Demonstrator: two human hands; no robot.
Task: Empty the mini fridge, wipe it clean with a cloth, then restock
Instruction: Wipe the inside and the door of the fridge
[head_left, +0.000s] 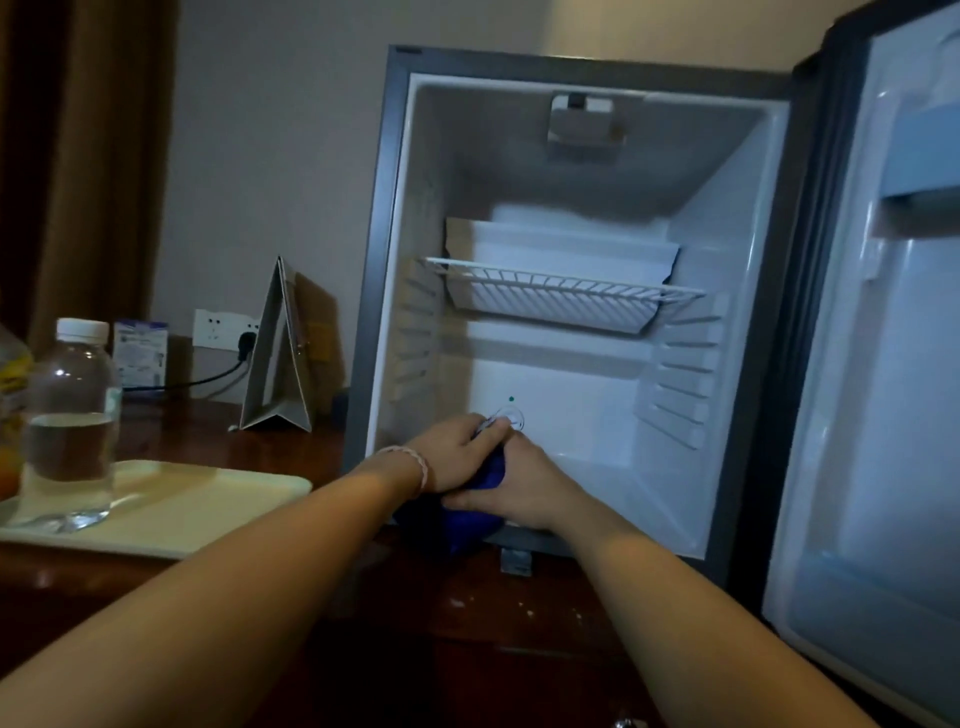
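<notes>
Cloth (470, 512), blue, bunched between both hands at lower centre of frame, on the mini fridge (587, 457) front lip. Left hand (454, 457) grips its top; right hand (514, 488) clamps the side, thumb underneath.

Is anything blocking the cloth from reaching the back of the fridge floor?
Nothing visible. Both hands hold the blue cloth at the front lip; the floor behind looks bare, and the wire shelf sits well above it.
</notes>
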